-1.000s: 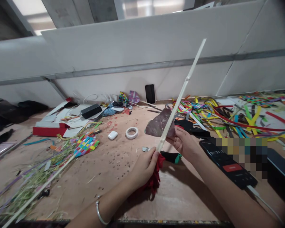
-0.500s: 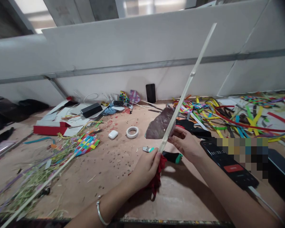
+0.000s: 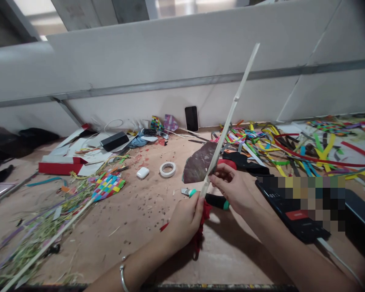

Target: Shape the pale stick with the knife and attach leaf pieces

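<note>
A long pale bamboo strip [image 3: 228, 121] slants up and to the right, with thicker nodes along it. My left hand [image 3: 185, 217] is closed round its lower end. Just above, my right hand [image 3: 231, 184] pinches the strip near a node with thumb and fingertips. Red cloth [image 3: 204, 217] shows beneath my left hand; how it is held is hidden. Behind the hands lies a tool with a black and green handle [image 3: 214, 200], partly covered. A dark brown sheet, perhaps sandpaper [image 3: 196, 164], rests on the table beyond the strip.
A tape roll [image 3: 167, 169] and a white earbud case [image 3: 142, 173] lie left of centre. A checkered woven piece [image 3: 109, 184] on a stick lies farther left among shavings. Colourful strips [image 3: 292, 148] pile at the back right. A phone [image 3: 288, 209] with a cable lies at right.
The bamboo strip's top has swung left and down. My right hand has moved left along with it, its fingers now at the strip. My left hand keeps hold of the lower end.
</note>
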A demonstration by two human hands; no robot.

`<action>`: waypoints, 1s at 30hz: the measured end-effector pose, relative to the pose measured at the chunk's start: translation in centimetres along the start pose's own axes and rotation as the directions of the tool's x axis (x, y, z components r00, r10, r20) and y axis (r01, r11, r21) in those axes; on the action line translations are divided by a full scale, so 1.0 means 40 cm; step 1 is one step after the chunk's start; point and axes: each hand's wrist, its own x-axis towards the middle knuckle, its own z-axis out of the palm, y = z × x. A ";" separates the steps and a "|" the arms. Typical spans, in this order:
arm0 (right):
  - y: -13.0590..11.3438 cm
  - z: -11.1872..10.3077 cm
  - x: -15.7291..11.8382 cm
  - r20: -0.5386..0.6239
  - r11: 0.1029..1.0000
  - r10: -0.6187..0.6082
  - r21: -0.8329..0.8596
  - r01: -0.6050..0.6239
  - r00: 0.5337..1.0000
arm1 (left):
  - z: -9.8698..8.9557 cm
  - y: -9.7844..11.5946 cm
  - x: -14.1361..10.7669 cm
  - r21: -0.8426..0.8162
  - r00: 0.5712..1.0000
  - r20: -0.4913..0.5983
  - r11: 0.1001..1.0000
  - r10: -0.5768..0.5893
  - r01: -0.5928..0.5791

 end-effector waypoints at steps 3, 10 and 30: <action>-0.003 -0.022 0.024 -0.113 0.996 -0.030 0.085 0.039 0.993 | 0.001 0.005 -0.003 -0.017 0.999 0.035 1.000 0.021 -0.020; -0.005 -0.017 0.020 -0.037 0.998 -0.014 0.068 0.016 0.999 | -0.003 0.009 -0.005 0.011 0.999 0.035 1.000 -0.006 0.005; -0.016 -0.054 0.058 -0.189 0.970 0.019 0.242 0.027 0.982 | 0.000 0.024 -0.002 0.059 0.988 0.154 0.998 0.010 -0.020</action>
